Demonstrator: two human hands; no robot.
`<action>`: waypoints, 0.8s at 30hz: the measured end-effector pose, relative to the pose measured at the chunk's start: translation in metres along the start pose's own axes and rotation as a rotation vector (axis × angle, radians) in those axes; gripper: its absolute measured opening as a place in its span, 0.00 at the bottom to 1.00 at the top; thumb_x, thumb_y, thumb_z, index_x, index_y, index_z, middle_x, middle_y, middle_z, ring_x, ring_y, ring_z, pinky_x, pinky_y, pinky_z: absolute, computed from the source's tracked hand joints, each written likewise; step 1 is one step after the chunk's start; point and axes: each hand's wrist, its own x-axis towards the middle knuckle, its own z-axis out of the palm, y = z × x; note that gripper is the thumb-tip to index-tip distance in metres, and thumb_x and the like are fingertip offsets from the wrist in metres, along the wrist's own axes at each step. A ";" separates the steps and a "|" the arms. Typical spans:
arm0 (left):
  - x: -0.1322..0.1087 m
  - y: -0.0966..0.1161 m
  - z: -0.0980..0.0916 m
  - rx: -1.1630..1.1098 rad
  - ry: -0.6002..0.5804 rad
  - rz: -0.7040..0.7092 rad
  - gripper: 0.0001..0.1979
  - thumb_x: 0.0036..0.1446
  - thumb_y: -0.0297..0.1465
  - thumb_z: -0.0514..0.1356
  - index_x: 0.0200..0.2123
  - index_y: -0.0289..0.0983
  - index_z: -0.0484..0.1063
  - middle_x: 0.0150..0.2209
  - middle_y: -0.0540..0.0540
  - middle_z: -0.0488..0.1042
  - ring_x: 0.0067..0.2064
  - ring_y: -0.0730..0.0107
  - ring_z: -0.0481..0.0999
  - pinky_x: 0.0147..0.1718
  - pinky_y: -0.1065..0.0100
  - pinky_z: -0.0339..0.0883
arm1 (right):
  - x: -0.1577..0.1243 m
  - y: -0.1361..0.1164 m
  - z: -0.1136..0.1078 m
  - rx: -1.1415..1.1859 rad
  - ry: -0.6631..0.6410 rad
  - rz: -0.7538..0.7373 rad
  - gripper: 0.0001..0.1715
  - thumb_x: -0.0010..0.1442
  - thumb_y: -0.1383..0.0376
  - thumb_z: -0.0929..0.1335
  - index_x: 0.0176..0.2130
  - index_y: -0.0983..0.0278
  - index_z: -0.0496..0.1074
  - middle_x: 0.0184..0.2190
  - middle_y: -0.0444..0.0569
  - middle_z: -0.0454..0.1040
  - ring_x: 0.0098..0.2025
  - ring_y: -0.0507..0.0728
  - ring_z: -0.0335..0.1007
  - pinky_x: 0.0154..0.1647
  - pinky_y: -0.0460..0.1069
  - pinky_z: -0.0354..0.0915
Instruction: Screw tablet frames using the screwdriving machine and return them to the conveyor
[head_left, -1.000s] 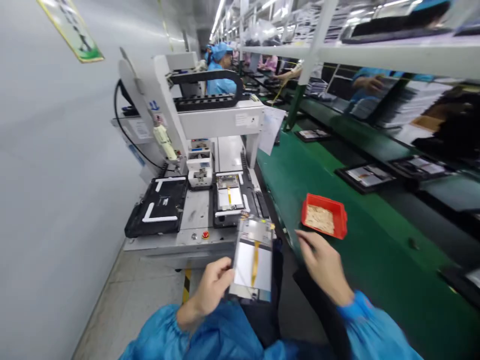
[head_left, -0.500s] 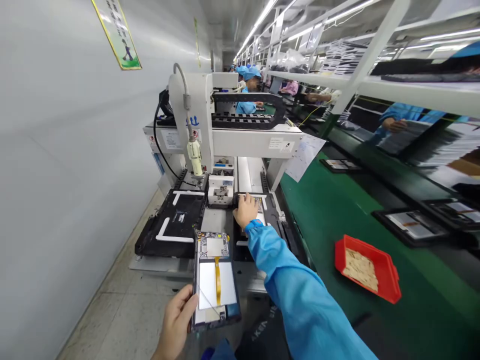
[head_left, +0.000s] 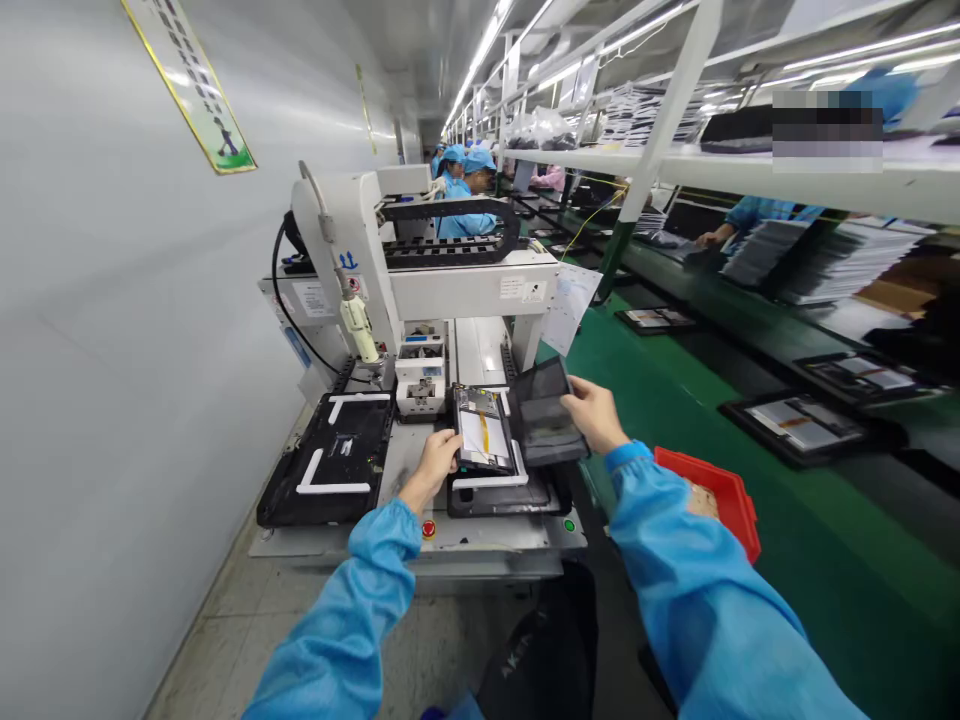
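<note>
So my left hand (head_left: pixel 435 462) is pinching an open-backed black rectangular tablet (head_left: pixel 480 432) by the lower left edge, thumb and fingers closed on it. You can see its white rectangular block and the orange ribbon strip across that. It's over the right-hand black plate fixture with white corner strips (head_left: pixel 510 497), long axis running away from me and slightly skewed. Can't tell if it's sitting flat in there or held just above.

My right hand (head_left: pixel 596 415) is gripping a thin dark rectangular slab (head_left: pixel 550 412) by its right edge, tilted, a bit blurry. That slab hangs just right of the tablet, so it sits between my right hand and the tablet; my left is the nearer one, right on the tablet's edge. The red plastic bin (head_left: pixel 739 508) is off to the right, partly behind my blue sleeve (head_left: pixel 697 570).
</note>
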 end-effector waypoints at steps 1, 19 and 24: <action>0.005 0.000 0.002 0.036 -0.024 -0.005 0.19 0.51 0.45 0.62 0.22 0.39 0.59 0.14 0.58 0.56 0.15 0.80 0.55 0.16 0.76 0.45 | -0.004 0.002 -0.018 0.056 0.036 -0.003 0.31 0.51 0.65 0.65 0.54 0.70 0.74 0.43 0.51 0.80 0.45 0.60 0.76 0.44 0.50 0.71; -0.061 0.022 -0.001 1.049 -0.040 0.399 0.18 0.57 0.20 0.50 0.45 0.38 0.74 0.52 0.39 0.73 0.56 0.57 0.67 0.57 0.56 0.57 | -0.189 0.000 -0.214 0.182 0.540 0.360 0.31 0.43 0.57 0.76 0.50 0.43 0.77 0.51 0.46 0.77 0.57 0.71 0.70 0.54 0.66 0.72; -0.119 -0.005 0.047 1.068 -0.275 0.545 0.24 0.56 0.19 0.49 0.54 0.37 0.70 0.57 0.39 0.70 0.60 0.56 0.63 0.61 0.54 0.55 | -0.259 0.034 -0.252 0.099 0.556 0.374 0.33 0.48 0.55 0.72 0.55 0.39 0.72 0.56 0.56 0.73 0.51 0.70 0.74 0.38 0.64 0.73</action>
